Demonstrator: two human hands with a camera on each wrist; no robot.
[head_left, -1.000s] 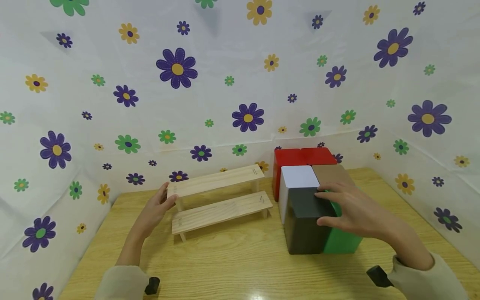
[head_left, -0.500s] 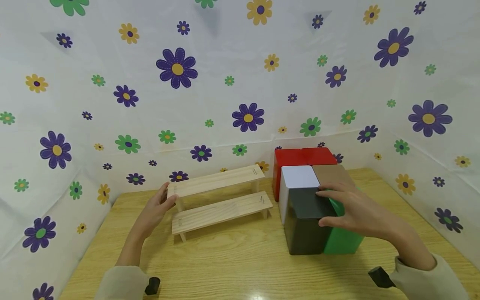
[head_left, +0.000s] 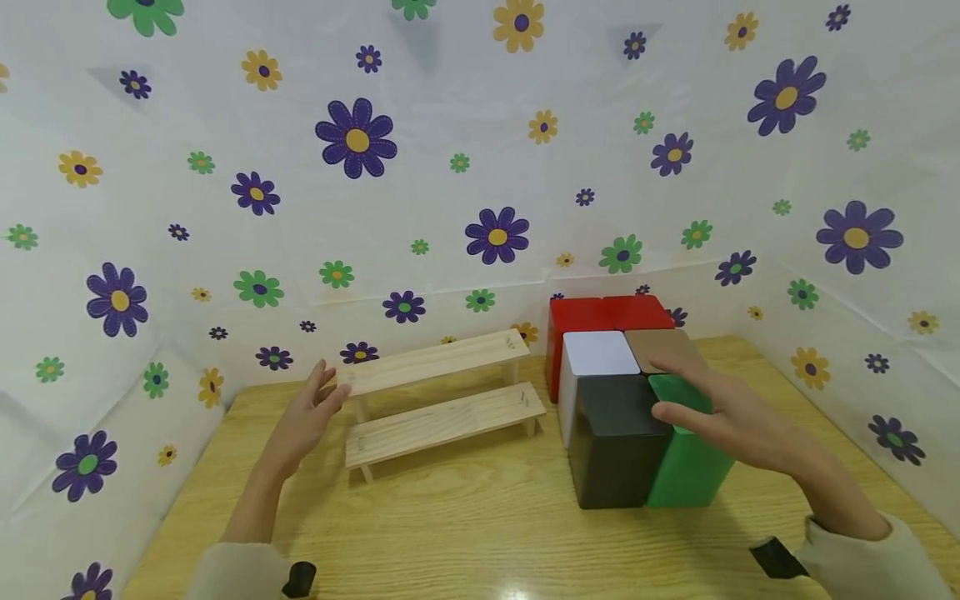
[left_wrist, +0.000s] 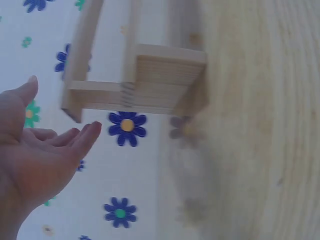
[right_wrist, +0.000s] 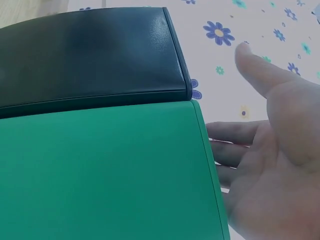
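At the near edge we see two beige sleeves, each with a dark wrist strap, above the wooden counter point(head_left: 465, 517). Our right hand point(head_left: 738, 417) hovers with straight, relaxed fingers over the green box point(head_left: 686, 467); it grasps nothing, and the right wrist view shows the palm standing just beside the green top face, with a gap between fingers and box. The green box stands upright at the front right of a block of boxes, its left side touching the black box point(head_left: 615, 446), which stands at the front left of the same block. Our left hand point(head_left: 303, 417) is likewise released, fingers extended and slightly spread, just beside the left end of the wooden two-step shelf point(head_left: 442, 396); the left wrist view shows the fingertips apart from the shelf end, touching nothing. The shelf stands on the counter left of the boxes, its lower step toward us and its upper step behind. Behind the black box stands the white box point(head_left: 596, 354), and behind the green box the brown box point(head_left: 663, 348). Two red boxes point(head_left: 607, 315) close the block at the rear. A white flower-printed sheet point(head_left: 450, 167) covers the walls beyond.
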